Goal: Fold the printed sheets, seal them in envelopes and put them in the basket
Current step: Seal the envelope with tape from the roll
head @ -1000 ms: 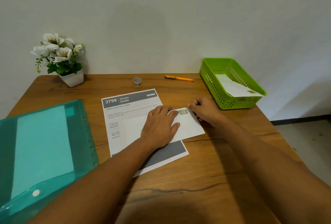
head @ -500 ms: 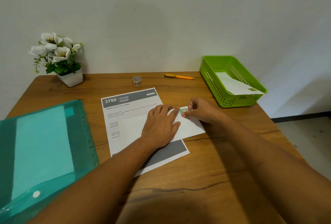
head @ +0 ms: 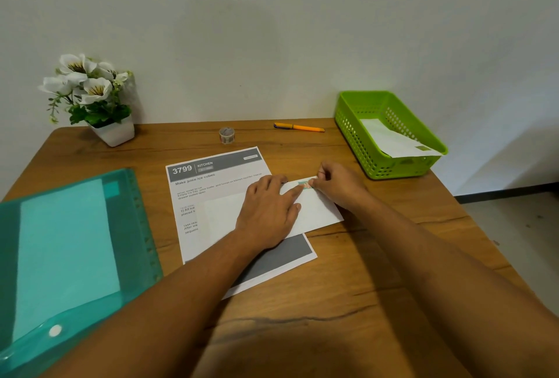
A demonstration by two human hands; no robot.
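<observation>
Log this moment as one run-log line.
left hand flat on envelope | right hand pressing tape | envelope over printed sheet | basket holds one

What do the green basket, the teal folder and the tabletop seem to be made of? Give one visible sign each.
Green basket: likely moulded plastic, with evenly perforated walls.
Teal folder: apparently translucent plastic; a sheet shows through it.
Tabletop: wood or wood-look laminate, matt, with grain lines.

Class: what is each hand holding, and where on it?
Left hand presses flat on the white paper envelope, mid-face. Right hand pinches the patterned tape strip at its top edge.
</observation>
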